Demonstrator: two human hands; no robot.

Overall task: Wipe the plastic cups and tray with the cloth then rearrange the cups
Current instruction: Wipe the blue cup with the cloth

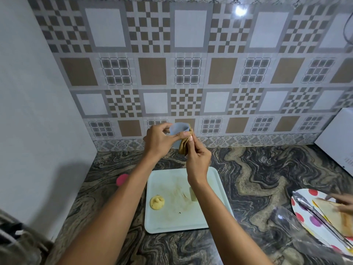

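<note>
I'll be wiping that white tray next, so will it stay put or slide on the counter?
Likely slides: the tray looks like thin, light plastic lying flat on a glossy stone counter. Its raised rim suggests it is stiff enough to lift by one edge, though the yellow item on it might skid.

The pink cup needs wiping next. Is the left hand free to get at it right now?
Probably not yet: the left hand grips the blue cup, with the cloth against it. The pink cup itself sits unblocked on the counter beside that forearm.
</note>
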